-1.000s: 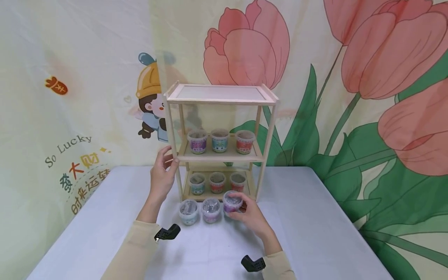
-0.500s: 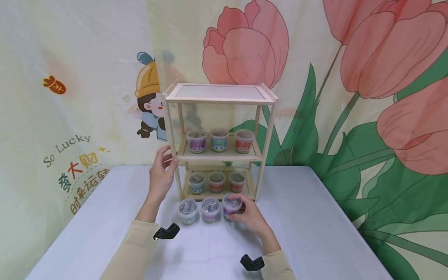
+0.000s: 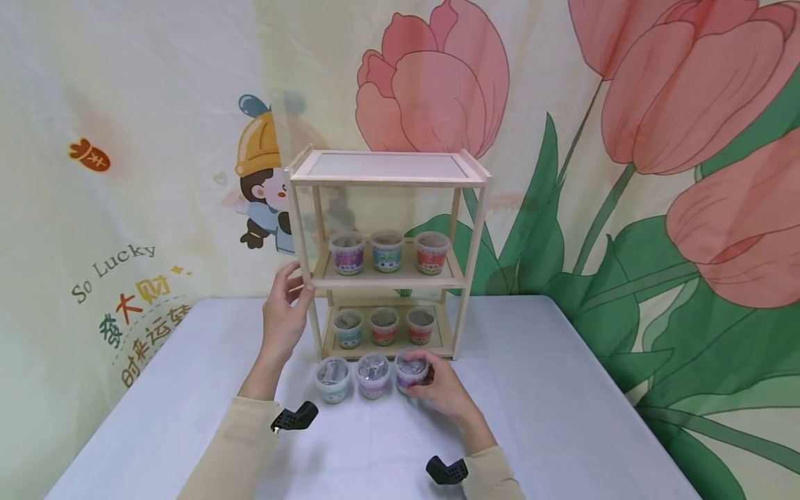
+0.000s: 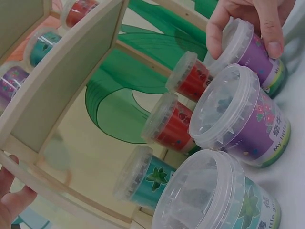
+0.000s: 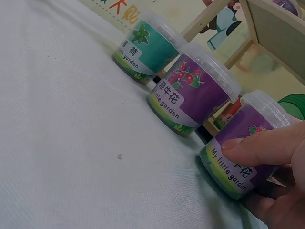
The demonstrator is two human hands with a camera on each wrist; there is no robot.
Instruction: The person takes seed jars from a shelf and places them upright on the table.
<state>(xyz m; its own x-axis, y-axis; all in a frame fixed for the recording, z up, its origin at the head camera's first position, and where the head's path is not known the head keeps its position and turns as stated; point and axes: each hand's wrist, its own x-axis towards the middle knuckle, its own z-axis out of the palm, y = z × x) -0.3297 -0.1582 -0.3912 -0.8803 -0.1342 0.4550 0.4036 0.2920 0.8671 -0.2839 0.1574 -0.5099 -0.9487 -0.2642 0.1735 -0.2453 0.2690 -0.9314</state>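
— Where is the right hand?

— On the white table, fingers and thumb curled round the purple-labelled tub, which stands at the right end of a row of three just in front of the wooden shelf rack. The right wrist view shows the thumb lying across its label, the tub down on the cloth.

— And its neighbours?

— A second purple tub in the middle and a teal one on the left, close together, all with clear lids.

— The left hand?

— It holds the rack's front left post at the height of the middle shelf, thumb and fingertips pinching the wood.

— What sits on the rack?

— Three tubs on the middle shelf, three more on the bottom shelf. The top tray is bare.
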